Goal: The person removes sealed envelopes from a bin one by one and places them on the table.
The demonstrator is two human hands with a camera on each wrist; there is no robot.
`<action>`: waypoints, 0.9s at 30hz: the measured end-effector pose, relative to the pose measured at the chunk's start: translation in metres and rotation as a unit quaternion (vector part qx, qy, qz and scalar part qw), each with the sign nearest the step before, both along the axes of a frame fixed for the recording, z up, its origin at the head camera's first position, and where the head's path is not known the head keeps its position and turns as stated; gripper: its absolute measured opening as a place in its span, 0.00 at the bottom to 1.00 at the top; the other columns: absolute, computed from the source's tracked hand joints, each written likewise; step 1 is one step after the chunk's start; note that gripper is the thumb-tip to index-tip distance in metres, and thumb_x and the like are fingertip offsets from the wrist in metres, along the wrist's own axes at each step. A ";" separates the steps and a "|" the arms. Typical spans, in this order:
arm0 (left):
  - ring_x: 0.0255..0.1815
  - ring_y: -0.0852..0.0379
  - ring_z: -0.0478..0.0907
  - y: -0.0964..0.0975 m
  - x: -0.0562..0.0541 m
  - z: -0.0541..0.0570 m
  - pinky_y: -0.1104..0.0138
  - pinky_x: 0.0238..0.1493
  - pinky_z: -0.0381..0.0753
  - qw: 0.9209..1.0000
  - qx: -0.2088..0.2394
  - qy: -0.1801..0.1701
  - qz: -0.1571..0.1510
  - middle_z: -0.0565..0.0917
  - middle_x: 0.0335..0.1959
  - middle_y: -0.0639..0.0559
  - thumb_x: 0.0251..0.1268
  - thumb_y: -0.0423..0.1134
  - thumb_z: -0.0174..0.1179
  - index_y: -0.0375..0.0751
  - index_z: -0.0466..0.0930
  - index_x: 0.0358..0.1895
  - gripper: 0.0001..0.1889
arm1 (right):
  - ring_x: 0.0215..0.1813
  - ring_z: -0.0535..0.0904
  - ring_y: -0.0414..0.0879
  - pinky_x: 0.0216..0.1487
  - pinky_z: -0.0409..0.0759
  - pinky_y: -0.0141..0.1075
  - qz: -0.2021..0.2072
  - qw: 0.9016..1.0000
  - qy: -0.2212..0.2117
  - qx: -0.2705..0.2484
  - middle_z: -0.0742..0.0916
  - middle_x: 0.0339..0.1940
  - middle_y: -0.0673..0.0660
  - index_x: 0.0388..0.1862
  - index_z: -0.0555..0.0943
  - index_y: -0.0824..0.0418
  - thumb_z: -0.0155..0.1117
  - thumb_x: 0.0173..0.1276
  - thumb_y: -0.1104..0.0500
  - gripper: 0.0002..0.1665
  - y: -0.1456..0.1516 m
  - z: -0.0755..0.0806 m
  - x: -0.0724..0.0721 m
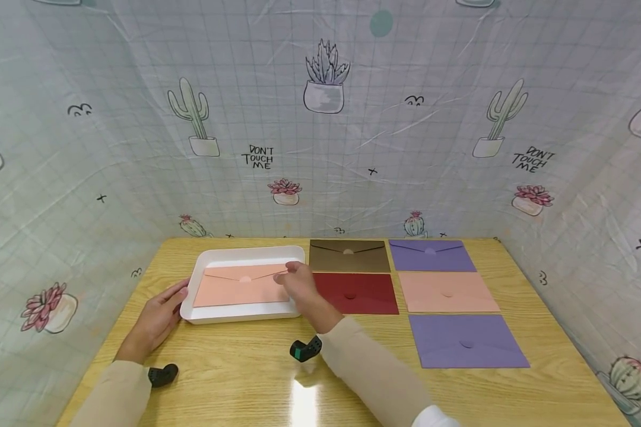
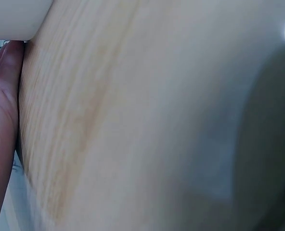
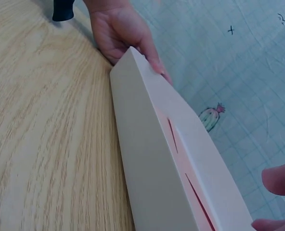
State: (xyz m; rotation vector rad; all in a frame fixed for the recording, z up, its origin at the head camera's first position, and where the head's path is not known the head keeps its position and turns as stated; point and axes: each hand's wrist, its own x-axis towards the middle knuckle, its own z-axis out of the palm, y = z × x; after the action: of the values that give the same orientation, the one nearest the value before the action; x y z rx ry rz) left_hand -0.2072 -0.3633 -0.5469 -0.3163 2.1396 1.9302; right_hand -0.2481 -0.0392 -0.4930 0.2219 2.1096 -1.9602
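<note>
A white tray [image 1: 235, 317] stands on the left part of the table, with a peach envelope [image 1: 240, 292] lying flap side up inside it. Along the tray's left end rests my left hand [image 1: 159, 317], its fingers against the outer wall; the right wrist view shows this left hand [image 3: 121, 31] at the tray's corner. My right hand [image 1: 304, 287] is over the tray's right end, by the envelope's right edge. In the right wrist view its thumb and a finger [image 3: 281, 179] are spread apart with nothing seen between them. Whether they touch the envelope is unclear.
Right of the tray lie a brown envelope [image 1: 347, 260] and a dark red envelope [image 1: 360, 299]. Farther right are a purple envelope [image 1: 432, 261], a peach envelope [image 1: 448, 284] and a nearer purple envelope [image 1: 467, 344]. A patterned curtain [image 1: 384, 148] surrounds the table [image 1: 235, 367].
</note>
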 end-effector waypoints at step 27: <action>0.89 0.45 0.42 0.000 -0.003 -0.001 0.70 0.76 0.63 1.000 0.010 -0.004 0.009 0.40 0.89 0.46 0.82 0.59 0.48 0.46 0.46 0.86 0.40 | 0.36 0.88 0.45 0.40 0.90 0.37 -0.080 0.990 0.046 0.104 0.92 0.39 0.61 0.42 0.90 0.69 0.77 0.59 0.68 0.12 0.006 0.006 -0.006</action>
State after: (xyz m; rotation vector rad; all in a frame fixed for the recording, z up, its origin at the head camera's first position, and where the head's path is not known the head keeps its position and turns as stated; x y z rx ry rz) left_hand -0.2101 -0.3631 -0.5478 -0.3406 2.1186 1.9562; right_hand -0.2543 -0.0336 -0.4871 0.3556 2.4273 -1.8655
